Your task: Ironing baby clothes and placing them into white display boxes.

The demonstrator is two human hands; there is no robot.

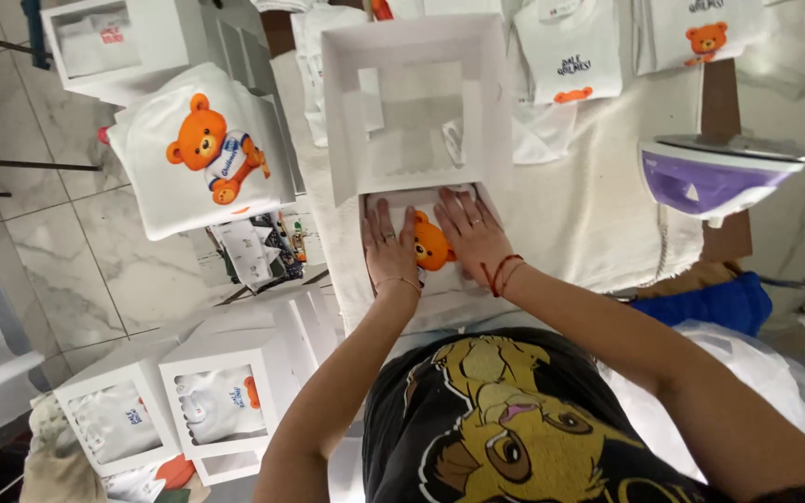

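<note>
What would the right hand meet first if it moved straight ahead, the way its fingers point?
Probably the raised white lid of the open box, just beyond the right hand pressing the folded bear garment; depth is unclear.

The work surface is a table covered with a white cloth (598, 214). Directly on it lie an open white box (393, 210) with its windowed lid (416, 102) raised at the near edge, folded white garments with orange bear prints (570, 51) along the far edge, and a purple-and-white iron (715, 172) standing at the right. Beside the table, on the marble-tiled floor (67, 251), stand closed white window boxes (216, 401).
</note>
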